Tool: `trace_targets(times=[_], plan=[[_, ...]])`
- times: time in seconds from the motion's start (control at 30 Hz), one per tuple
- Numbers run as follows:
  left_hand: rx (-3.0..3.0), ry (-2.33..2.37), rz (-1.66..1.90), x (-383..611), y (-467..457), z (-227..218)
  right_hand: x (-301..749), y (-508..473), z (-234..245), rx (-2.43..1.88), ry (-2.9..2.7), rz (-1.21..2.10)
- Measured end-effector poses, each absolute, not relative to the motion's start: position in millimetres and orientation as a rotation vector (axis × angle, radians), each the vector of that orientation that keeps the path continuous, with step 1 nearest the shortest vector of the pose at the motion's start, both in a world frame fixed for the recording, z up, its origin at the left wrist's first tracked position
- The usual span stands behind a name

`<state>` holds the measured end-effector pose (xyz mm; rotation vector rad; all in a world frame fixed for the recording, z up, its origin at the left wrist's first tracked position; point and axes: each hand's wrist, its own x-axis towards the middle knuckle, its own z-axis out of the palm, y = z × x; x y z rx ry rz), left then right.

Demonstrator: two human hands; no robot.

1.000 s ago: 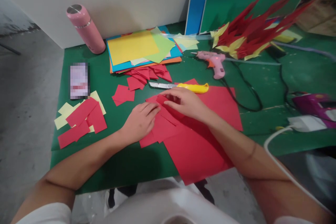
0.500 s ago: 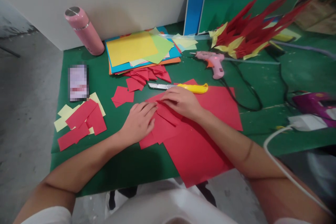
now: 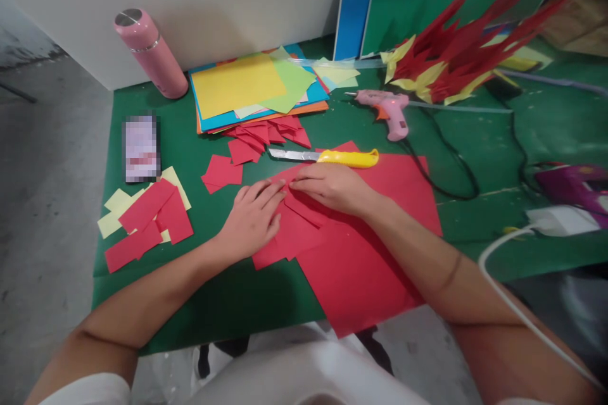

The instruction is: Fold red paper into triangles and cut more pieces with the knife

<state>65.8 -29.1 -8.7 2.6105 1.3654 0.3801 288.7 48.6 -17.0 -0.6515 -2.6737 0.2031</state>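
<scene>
My left hand (image 3: 251, 218) lies with its fingers stretched out, the fingertips pressing on a small piece of red paper. The thumb is apart from the fingers. Opposite it, my right hand (image 3: 335, 185) has its fingers closed in a pinch at the top corner of a folded red paper piece (image 3: 304, 210). That piece rests on other red paper pieces (image 3: 297, 242), over a large red sheet (image 3: 365, 278). Just beyond my right hand lies a yellow utility knife (image 3: 349, 158) with its blade out, pointing left.
Cut red pieces (image 3: 247, 139) lie beside stacked coloured paper (image 3: 232, 85). Red and yellow scraps (image 3: 147, 215), a phone (image 3: 141, 149) and a pink bottle (image 3: 156, 60) are at left. A corded glue gun (image 3: 392, 114) and a red paper flame shape (image 3: 456, 57) are at right.
My right hand's fingers have lowered and closed at the paper's corner, nearer my left fingertips. My left hand has hardly moved.
</scene>
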Motion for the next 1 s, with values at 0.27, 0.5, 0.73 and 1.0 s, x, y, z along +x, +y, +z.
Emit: trace_targets(times=[0.27, 0.5, 0.73, 1.0], plan=[[2.614, 1.376, 0.366, 65.2, -29.1, -8.8, 288.0, 50.0, -14.6, -0.588, -2.681, 0.133], [2.683, 1.384, 0.374, 64.3, -30.4, -8.7, 288.7, 50.7, -12.1, -0.621, -2.710, 0.154], [2.706, 1.395, 0.332, 64.1, -29.0, -10.7, 287.3, 50.2, -8.9, -0.579, -2.705, 0.178], [2.712, 1.371, 0.360, 63.0, -27.4, -10.3, 287.3, 50.0, -8.9, -0.610, -2.689, 0.197]])
